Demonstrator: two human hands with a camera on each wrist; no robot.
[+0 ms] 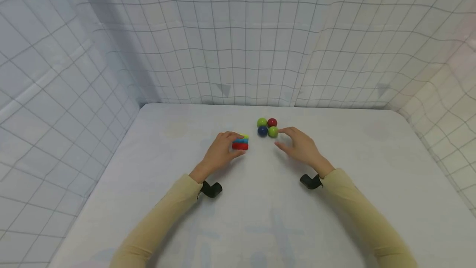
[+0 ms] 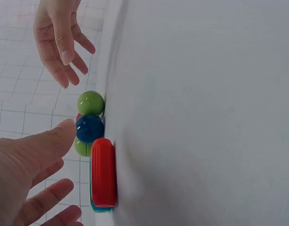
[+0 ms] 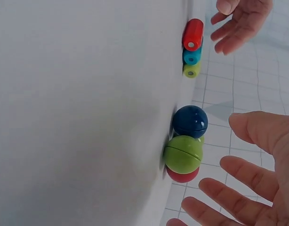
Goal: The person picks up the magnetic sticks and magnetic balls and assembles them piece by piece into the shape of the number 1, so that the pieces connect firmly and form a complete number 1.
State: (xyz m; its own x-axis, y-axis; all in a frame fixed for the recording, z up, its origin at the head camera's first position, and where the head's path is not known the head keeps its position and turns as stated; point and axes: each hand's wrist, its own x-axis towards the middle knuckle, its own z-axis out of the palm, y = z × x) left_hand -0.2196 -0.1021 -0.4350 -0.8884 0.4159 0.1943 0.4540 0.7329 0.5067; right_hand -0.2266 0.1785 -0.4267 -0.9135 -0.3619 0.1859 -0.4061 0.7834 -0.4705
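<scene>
Three short cylinders lie side by side: a red cylinder [image 1: 240, 146] nearest, then a blue cylinder [image 1: 243, 140] and a yellow-green cylinder [image 1: 245, 136]. Over their left ends hovers my left hand [image 1: 219, 150], thumb and fingers spread; the left wrist view shows it apart from the red one. Just right of them, four glossy balls sit in a tight cluster: a dark blue ball [image 1: 262, 131], a red ball [image 1: 272, 123], a near green ball [image 3: 183, 155] and a far green ball [image 1: 262, 122]. My right hand [image 1: 300, 147] is beside the near green ball, fingers parted and holding nothing.
The white tabletop [image 1: 253, 218] extends toward me and to both sides. A grid-patterned curtain [image 1: 238, 53] hangs behind its far edge, with more along the left and right. Black wrist mounts [image 1: 212, 190] stick out below both sleeves.
</scene>
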